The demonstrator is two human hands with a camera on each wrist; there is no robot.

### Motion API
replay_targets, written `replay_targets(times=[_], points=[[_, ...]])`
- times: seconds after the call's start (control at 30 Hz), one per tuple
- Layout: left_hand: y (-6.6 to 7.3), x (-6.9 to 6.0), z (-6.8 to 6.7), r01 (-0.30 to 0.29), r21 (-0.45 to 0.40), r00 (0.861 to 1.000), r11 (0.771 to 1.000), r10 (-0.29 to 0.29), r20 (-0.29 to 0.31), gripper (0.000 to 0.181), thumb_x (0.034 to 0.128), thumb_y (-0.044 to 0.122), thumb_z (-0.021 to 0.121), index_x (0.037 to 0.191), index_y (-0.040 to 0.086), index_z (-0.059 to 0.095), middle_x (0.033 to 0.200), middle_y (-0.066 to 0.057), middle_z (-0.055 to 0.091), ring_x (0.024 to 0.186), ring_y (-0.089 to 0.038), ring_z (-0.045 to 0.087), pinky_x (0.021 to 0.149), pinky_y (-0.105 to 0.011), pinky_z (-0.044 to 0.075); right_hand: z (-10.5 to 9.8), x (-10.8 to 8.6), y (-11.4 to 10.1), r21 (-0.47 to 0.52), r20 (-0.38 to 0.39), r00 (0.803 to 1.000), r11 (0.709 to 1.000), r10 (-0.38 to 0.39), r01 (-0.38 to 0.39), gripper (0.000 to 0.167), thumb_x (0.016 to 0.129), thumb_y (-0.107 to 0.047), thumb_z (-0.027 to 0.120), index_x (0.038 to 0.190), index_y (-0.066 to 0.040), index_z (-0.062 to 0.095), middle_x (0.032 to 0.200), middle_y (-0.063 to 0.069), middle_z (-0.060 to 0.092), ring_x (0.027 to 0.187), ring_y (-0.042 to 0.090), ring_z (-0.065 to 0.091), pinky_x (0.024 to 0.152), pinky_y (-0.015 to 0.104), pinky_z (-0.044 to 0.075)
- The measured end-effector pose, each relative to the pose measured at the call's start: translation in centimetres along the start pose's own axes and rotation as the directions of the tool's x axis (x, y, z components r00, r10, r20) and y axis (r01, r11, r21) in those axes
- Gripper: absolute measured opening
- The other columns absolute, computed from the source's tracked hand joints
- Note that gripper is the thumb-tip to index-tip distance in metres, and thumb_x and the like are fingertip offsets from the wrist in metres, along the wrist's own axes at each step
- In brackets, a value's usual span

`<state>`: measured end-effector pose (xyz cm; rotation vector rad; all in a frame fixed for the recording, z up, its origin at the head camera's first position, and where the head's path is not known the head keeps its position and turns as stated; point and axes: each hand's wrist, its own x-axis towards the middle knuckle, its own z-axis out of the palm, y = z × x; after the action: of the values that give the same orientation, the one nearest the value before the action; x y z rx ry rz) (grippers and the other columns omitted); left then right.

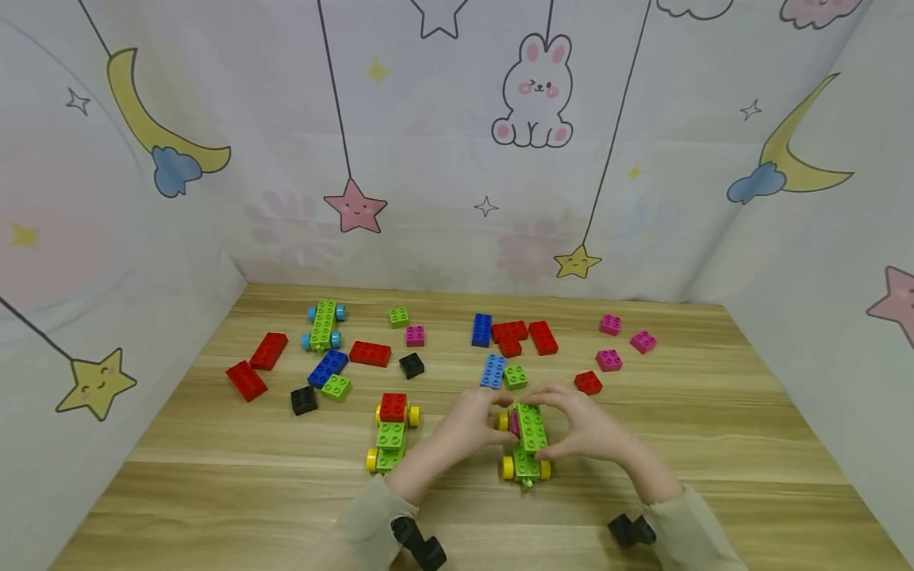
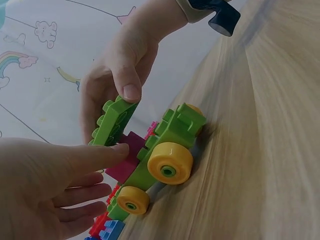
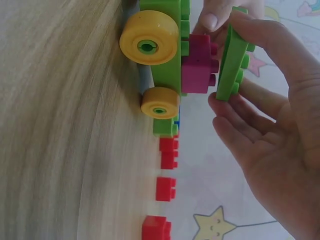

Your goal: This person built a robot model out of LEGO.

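My right hand (image 1: 581,424) pinches a long, thin green brick (image 3: 232,65) by its ends, thumb at one and fingers at the other. The green brick tilts just above a magenta brick (image 3: 196,65), with a gap visible in the right wrist view. That magenta brick sits on a green toy car base (image 1: 527,466) with yellow wheels (image 2: 170,163), which stands on the table. My left hand (image 2: 45,185) is at the car's left side, its fingers extended. One fingertip lies at the magenta brick; whether it touches cannot be told.
Left of my hands stands another green car (image 1: 390,436) with yellow wheels and a red brick on top. A green car (image 1: 324,325) with blue wheels is at the back left. Several loose bricks, including a light blue brick (image 1: 493,371) and a red brick (image 1: 589,382), lie beyond.
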<state>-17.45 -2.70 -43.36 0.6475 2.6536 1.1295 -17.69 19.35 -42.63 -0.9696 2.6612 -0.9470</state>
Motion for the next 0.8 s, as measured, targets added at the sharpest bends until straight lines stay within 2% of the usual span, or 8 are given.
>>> replay_targets(times=[0.43, 0.67, 0.8], points=[[-0.6, 0.2, 0.6, -0.042, 0.047, 0.999, 0.998, 0.042, -0.005, 0.038, 0.0795, 0.017, 0.082, 0.113, 0.004, 0.070, 0.112, -0.009, 0.070, 0.106, -0.024, 0.064, 0.089, -0.035, 0.054, 0.1, -0.2, -0.2, -0.014, 0.031, 1.000, 1.000, 0.002, -0.002, 0.067, 0.072, -0.026, 0.086, 0.130, -0.005, 0.060, 0.132, 0.012, 0.060, 0.125, 0.036, 0.052, 0.101, 0.058, 0.045], [-0.9, 0.3, 0.7, -0.036, 0.042, 0.999, 0.998, 0.035, 0.007, 0.040, 0.0800, 0.019, 0.082, 0.116, 0.005, 0.070, 0.114, -0.008, 0.070, 0.107, -0.024, 0.064, 0.090, -0.035, 0.054, 0.3, -0.1, -0.2, -0.020, 0.032, 0.999, 1.000, 0.008, -0.007, 0.068, 0.072, -0.026, 0.086, 0.130, -0.005, 0.060, 0.132, 0.012, 0.060, 0.125, 0.036, 0.053, 0.101, 0.057, 0.046], [-1.1, 0.4, 0.7, -0.035, 0.045, 0.999, 0.998, 0.034, 0.028, 0.048, 0.0768, 0.019, 0.084, 0.120, 0.006, 0.068, 0.119, -0.009, 0.068, 0.112, -0.025, 0.062, 0.094, -0.038, 0.053, 0.3, -0.1, -0.2, -0.029, 0.032, 0.999, 0.999, 0.018, -0.017, 0.068, 0.071, -0.026, 0.087, 0.130, -0.005, 0.061, 0.133, 0.013, 0.060, 0.125, 0.037, 0.053, 0.101, 0.057, 0.045]])
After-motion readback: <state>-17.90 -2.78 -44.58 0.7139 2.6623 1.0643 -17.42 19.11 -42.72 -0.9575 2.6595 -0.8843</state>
